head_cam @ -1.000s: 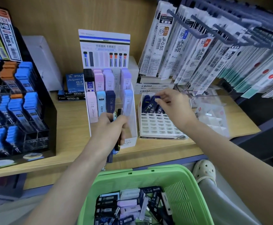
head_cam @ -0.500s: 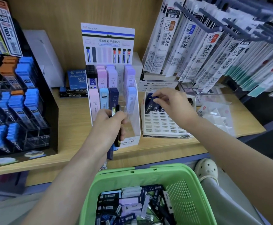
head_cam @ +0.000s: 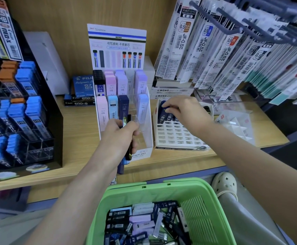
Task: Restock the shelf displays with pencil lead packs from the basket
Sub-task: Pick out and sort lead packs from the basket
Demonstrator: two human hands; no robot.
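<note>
At bottom edge, green basket (head_cam: 161, 190) is cut off by the frame. Inside lies a jumble of lead packs (head_cam: 140, 221) in black, navy, lilac & white, labels too small to read. Just beyond, L hand (head_cam: 119, 137) clenches a bundle (head_cam: 121, 167) of packs. Fingers hide most of it, only a yellow-black top & navy ends poke out, count unclear. It's held in front of white Tombow display (head_cam: 144, 152), whose slots hold pink, blue, navy & lilac cases. To its right, R hand (head_cam: 184, 110) curls onto dark-blue packs (head_cam: 163, 115) standing in the back row of white grid tray (head_cam: 176, 138), pinching their tops. Palm hides how many. Farther back, hanging refills (head_cam: 184, 41) run off frame at right.
</note>
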